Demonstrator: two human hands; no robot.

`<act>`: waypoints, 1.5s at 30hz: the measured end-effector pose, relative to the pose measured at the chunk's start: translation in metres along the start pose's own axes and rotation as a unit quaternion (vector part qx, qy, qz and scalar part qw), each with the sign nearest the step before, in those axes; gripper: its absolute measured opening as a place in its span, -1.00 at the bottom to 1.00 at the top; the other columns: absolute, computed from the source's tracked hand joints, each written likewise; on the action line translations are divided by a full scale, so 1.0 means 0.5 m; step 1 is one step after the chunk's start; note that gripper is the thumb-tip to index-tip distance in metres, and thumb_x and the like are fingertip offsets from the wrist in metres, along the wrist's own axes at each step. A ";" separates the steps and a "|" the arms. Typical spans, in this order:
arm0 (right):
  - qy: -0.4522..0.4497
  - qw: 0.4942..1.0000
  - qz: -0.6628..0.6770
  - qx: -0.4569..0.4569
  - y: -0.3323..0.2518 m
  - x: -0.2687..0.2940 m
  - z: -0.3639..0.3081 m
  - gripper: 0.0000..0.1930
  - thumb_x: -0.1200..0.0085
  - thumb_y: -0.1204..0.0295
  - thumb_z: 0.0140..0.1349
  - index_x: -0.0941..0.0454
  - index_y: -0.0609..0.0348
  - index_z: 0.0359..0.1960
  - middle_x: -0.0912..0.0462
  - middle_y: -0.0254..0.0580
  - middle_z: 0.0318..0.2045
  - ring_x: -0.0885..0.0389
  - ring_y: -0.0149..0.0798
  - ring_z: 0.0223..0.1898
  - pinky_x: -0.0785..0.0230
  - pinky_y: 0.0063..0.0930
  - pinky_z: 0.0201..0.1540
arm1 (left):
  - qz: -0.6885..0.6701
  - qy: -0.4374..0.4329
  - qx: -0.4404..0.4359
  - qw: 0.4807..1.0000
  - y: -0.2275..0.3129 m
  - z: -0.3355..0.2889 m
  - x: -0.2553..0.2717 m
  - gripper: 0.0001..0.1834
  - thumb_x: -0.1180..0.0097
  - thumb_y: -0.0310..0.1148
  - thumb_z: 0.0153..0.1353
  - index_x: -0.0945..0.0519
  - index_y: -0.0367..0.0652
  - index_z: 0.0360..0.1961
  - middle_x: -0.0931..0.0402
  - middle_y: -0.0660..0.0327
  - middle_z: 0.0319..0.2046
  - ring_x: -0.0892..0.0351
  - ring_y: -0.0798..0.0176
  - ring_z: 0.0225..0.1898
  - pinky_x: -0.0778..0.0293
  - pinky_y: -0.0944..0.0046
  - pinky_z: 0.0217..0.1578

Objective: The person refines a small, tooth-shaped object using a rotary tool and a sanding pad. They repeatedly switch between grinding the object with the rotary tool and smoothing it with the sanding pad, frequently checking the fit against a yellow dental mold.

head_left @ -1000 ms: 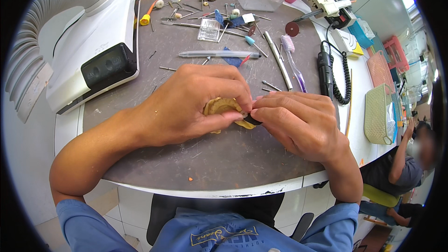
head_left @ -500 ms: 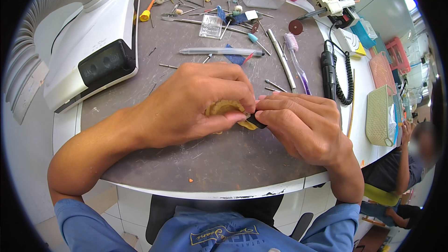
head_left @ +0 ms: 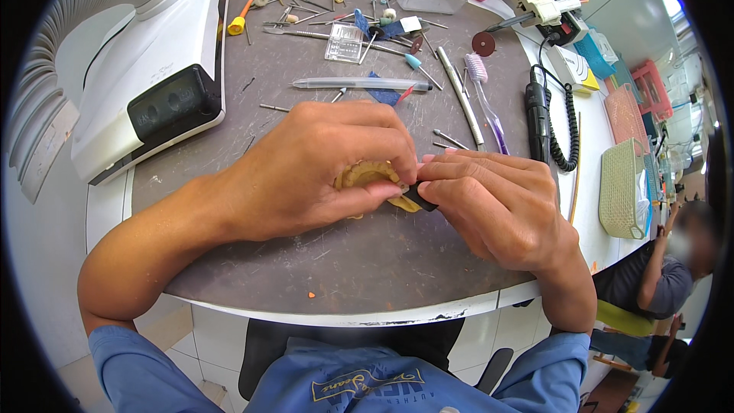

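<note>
A yellow dental cast [head_left: 365, 174] with a row of moulded teeth is low over the near half of the bench. My left hand [head_left: 313, 164] is closed round it, thumb on the near side and fingers curled over the far side, so much of the cast is hidden. From the right, my right hand [head_left: 497, 206] pinches a small dark piece [head_left: 422, 198] between thumb and fingers, against the right end of the cast. The fingertips of both hands meet there and cover the contact; what the dark piece is cannot be made out.
Beyond my hands lie a clear pen-like tube [head_left: 359, 84], a toothbrush [head_left: 477, 70], a metal rod [head_left: 459, 95] and scattered burs. A black handpiece [head_left: 537, 118] with coiled cord is at right. A white extractor box [head_left: 172, 69] stands left. Another person [head_left: 665, 283] is at far right.
My hands and the dental cast keep almost the same position. At the far right, the other person's arm and body have shifted slightly.
</note>
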State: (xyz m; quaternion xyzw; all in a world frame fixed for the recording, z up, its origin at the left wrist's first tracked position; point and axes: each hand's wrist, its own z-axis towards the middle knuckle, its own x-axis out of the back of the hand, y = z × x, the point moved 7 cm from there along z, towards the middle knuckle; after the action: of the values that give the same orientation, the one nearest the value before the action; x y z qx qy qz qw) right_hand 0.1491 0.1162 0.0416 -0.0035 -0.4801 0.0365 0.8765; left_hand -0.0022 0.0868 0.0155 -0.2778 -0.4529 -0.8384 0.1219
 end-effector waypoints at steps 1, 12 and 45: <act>0.000 1.000 0.002 0.000 0.000 -0.001 0.000 -0.84 -0.24 0.51 0.03 -0.59 0.29 -0.35 -0.77 -0.06 -0.28 -0.85 -0.14 -0.22 -0.77 -0.30 -0.09 | 0.001 0.000 0.000 1.000 0.000 0.000 0.000 -0.75 -0.43 -0.63 0.03 -0.75 -0.17 -0.24 -0.72 0.19 -0.13 -0.73 0.13 -0.10 -0.64 0.18 -0.09; 0.010 1.000 0.006 -0.001 0.000 0.001 -0.001 -0.80 -0.26 0.48 0.03 -0.65 0.27 -0.28 -0.78 -0.10 -0.29 -0.85 -0.15 -0.21 -0.77 -0.29 -0.11 | 0.007 0.002 -0.015 1.000 0.002 -0.001 -0.001 -0.76 -0.42 -0.63 0.04 -0.72 -0.17 -0.24 -0.71 0.19 -0.12 -0.73 0.12 -0.10 -0.64 0.19 -0.10; 0.004 0.999 0.037 -0.019 0.003 0.008 0.001 -0.81 -0.29 0.62 -0.08 -0.51 0.26 -0.44 -0.74 -0.11 -0.31 -0.81 -0.14 -0.25 -0.76 -0.28 -0.10 | 0.014 0.004 -0.021 1.000 0.003 0.001 -0.004 -0.74 -0.44 -0.62 0.05 -0.74 -0.16 -0.22 -0.71 0.20 -0.11 -0.72 0.12 -0.09 -0.64 0.17 -0.10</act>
State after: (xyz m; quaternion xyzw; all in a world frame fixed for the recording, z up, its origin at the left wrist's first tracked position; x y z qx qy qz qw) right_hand 0.1508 0.1180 0.0451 -0.0376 -0.4771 0.0599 0.8760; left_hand 0.0002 0.0859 0.0158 -0.2834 -0.4304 -0.8471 0.1299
